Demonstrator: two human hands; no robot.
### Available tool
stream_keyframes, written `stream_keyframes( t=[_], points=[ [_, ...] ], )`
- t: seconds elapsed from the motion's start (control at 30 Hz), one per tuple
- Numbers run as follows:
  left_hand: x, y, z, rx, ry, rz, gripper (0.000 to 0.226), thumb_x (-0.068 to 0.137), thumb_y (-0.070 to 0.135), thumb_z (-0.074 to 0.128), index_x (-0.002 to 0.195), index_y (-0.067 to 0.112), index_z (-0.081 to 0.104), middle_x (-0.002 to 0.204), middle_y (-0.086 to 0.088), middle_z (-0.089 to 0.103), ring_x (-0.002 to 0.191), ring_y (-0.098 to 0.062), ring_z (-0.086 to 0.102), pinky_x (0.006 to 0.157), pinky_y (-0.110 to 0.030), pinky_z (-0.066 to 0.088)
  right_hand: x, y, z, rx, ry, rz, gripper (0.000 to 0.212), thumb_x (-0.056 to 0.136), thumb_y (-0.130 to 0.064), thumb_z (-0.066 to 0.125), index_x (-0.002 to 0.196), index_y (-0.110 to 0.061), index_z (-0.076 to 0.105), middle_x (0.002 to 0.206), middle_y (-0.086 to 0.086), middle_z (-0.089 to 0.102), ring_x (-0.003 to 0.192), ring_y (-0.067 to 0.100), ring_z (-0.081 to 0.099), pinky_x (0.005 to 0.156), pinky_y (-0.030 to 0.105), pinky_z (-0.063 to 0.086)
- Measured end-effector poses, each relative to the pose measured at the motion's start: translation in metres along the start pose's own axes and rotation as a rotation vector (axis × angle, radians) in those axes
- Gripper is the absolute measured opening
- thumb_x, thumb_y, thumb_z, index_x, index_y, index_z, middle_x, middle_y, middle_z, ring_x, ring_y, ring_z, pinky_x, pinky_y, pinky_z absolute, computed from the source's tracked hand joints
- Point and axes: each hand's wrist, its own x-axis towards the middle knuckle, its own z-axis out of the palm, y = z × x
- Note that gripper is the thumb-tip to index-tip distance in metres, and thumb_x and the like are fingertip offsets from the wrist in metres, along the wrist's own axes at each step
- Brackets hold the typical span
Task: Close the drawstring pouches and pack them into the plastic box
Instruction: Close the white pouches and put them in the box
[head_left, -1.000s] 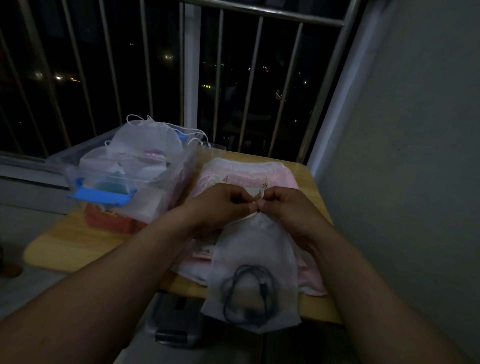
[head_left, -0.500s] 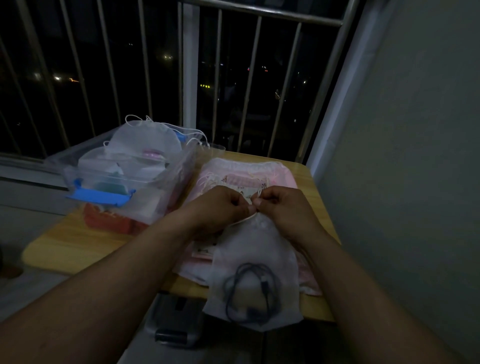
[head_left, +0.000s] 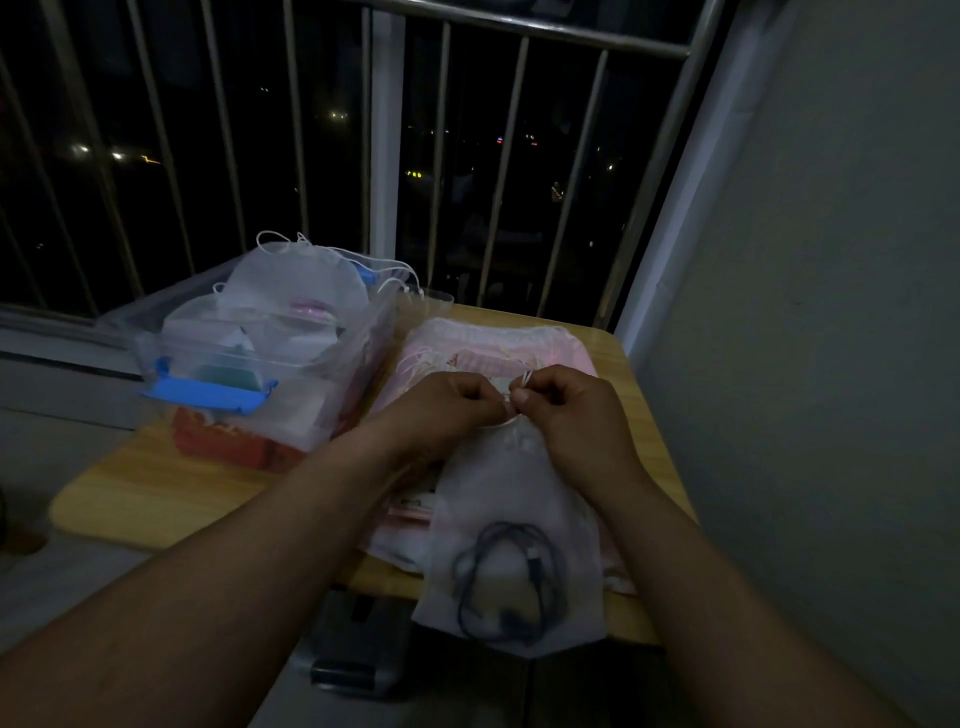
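White drawstring cord (head_left: 527, 378) is pinched in the right hand (head_left: 569, 410), fingers curled, cord loop sticking up above them. Left hand (head_left: 447, 410) is knuckles-up right beside it, nearly touching, gripping the gathered mouth of a translucent white fabric pouch (head_left: 511, 493). The pouch hangs from both hands, its lower part past the near edge of the light wooden tabletop (head_left: 156, 483). A coiled black cable (head_left: 511, 579) shows through its bottom.

Under the hands is a flat pile of pink fabric pouches (head_left: 493, 340) with loose white cords. Just left of the pile is a clear plastic box (head_left: 358, 374) with a blue latch (head_left: 208, 392), open on top, holding white pouches (head_left: 296, 280) that bulge above the rim. A red object (head_left: 223, 441) sits low at the box; can't tell what it is. Behind is a metal railing (head_left: 384, 156), with a grey wall (head_left: 831, 312) to the right.
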Motion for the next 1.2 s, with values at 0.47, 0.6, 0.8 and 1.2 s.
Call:
stream_keyframes(
  t=[0.47,0.6,0.8,1.2],
  points=[
    [0.006,-0.004,0.006,0.358,0.102,0.269,0.014,0.095,0.018,0.069,0.087,0.010,0.077,0.087,-0.009,0.075,0.079,-0.010,0.062,0.074,-0.033,0.050,-0.008,-0.006,0.003,-0.204,-0.052,-0.141,0.008,0.095,-0.016,0.070,0.096,-0.021,0.076,0.089,-0.012,0.073,0.088,-0.001,0.064,0.073,0.006,0.042],
    [0.008,-0.005,-0.005,0.384,0.006,0.244,0.020,0.097,0.024,0.068,0.086,0.008,0.073,0.082,-0.004,0.070,0.073,-0.011,0.058,0.069,-0.035,0.048,-0.008,-0.005,0.001,-0.130,-0.054,-0.096,0.011,0.095,-0.015,0.071,0.091,-0.024,0.074,0.087,-0.014,0.073,0.086,0.000,0.066,0.076,0.011,0.046],
    [0.007,-0.003,-0.010,0.296,-0.061,0.218,0.021,0.098,0.028,0.069,0.079,0.019,0.066,0.069,0.008,0.062,0.066,-0.006,0.053,0.067,-0.030,0.045,-0.005,-0.004,-0.004,0.091,-0.085,0.082,0.009,0.098,-0.013,0.068,0.098,-0.011,0.077,0.095,0.000,0.077,0.088,0.006,0.070,0.074,0.010,0.049],
    [0.006,-0.005,-0.015,0.514,0.047,0.282,0.023,0.104,0.031,0.056,0.082,0.025,0.056,0.082,0.006,0.061,0.078,-0.013,0.056,0.075,-0.036,0.047,-0.002,0.002,-0.009,0.082,-0.004,0.237,0.017,0.102,-0.023,0.062,0.091,-0.016,0.073,0.090,-0.002,0.073,0.081,0.011,0.062,0.074,0.030,0.048]
  ],
)
